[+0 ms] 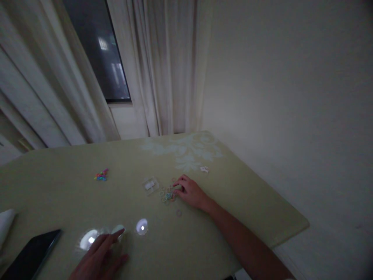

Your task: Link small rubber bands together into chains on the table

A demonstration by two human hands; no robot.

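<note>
On the green table (204, 233) lies a loose pile of small pastel rings (167, 195). My right hand (189, 191) is at the right edge of this pile, thumb and index finger curved towards each other with a gap between them; whether a ring is between the tips is too small to tell. A small clear plastic box (150, 185) with a white label sits just left of the rings. My left hand (101, 254) is near the front edge of the view, fingers apart, holding nothing. A single ring (178, 212) lies nearer to me than the pile.
A small heap of brightly coloured pieces (101, 175) lies at the left. Behind the right hand is a small white item (204, 169). A black tablet-like device (32, 252) lies at front left. Curtains and a wall border the table.
</note>
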